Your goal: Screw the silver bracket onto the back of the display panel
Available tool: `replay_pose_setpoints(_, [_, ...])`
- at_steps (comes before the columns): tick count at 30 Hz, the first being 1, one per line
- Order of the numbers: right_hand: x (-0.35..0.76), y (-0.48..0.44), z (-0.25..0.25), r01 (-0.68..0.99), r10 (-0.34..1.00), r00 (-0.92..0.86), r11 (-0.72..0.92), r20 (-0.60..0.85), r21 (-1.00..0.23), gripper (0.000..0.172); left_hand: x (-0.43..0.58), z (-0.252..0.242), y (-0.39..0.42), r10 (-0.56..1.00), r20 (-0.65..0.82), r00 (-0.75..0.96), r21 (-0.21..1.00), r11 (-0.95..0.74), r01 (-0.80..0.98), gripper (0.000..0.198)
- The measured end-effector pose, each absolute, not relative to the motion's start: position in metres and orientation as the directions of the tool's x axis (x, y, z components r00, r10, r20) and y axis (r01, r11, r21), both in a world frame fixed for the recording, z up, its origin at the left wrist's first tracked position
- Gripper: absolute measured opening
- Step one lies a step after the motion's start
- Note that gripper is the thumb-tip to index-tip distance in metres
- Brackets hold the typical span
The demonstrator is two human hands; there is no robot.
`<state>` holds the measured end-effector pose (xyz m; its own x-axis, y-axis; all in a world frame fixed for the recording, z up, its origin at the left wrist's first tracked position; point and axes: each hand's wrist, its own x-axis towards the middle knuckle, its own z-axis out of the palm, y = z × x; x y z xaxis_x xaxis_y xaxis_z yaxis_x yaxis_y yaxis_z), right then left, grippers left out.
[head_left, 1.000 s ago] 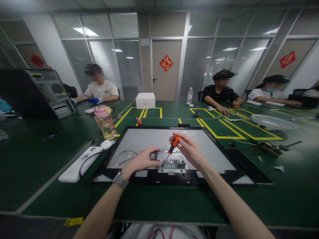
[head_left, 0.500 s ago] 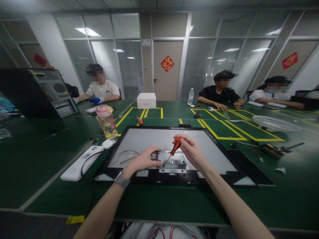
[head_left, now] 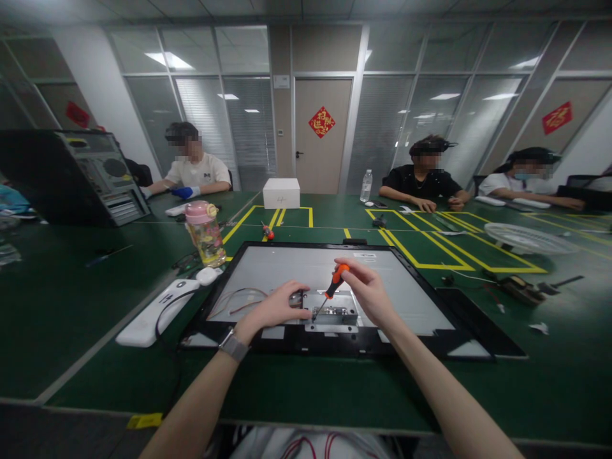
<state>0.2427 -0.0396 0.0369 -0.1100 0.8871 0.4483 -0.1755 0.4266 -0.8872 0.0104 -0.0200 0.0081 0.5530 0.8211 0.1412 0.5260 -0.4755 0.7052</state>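
Observation:
An orange and black screwdriver (head_left: 337,281) is in my right hand (head_left: 370,290), its handle pinched between the fingertips. The shaft slants down to the left, and its tip is at the left part of a silver metal bracket (head_left: 335,315). My left hand (head_left: 277,306) steadies the bracket's left end, thumb and fingers on either side of a small dark part. The bracket sits on the pale back of a flat display panel (head_left: 406,293) with a black frame. Thin wires (head_left: 243,299) lie on the panel left of the bracket. The screw under the tip is too small to make out.
Left of the panel are a white power strip (head_left: 157,312) and a pink-lidded bottle (head_left: 204,234). A white box (head_left: 281,193) stands behind, a black computer case (head_left: 71,178) at far left. A dark flat piece (head_left: 478,319) lies on the right. Several people sit across the table.
The fingers of my right hand have shifted slightly around the screwdriver handle, while its tip stays in place. My left hand holds still. Across the table, a person in black has moved a hand.

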Motion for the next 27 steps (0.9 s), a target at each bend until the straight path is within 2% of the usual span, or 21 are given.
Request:
replay_pose_setpoints(8, [0.2393,-0.0429,0.0415,-0.349,0.883,-0.226,0.321,0.412,-0.88,0.032,0.0098,0.0038,-0.0169,0.819,0.16,0.551,0.689,-0.493,0.532,0.058])
replay_pose_setpoints(15, [0.2414,-0.0381,0.0373,-0.296,0.903,-0.142,0.351,0.405,-0.888,0.024,0.0111,0.0072,-0.0193,0.822,0.142,0.551,0.686,-0.483,0.544,0.056])
replay_pose_setpoints(21, [0.2415,-0.0414,0.0418,-0.348,0.897,-0.196,0.314,0.397,-0.883,0.032,0.0101,0.0066,-0.019,0.821,0.145,0.552,0.689,-0.484,0.54,0.056])
replay_pose_setpoints(27, [0.2419,-0.0393,0.0389,-0.328,0.904,-0.149,0.336,0.4,-0.883,0.024,0.0089,0.0032,-0.0175,0.821,0.145,0.553,0.684,-0.487,0.544,0.058])
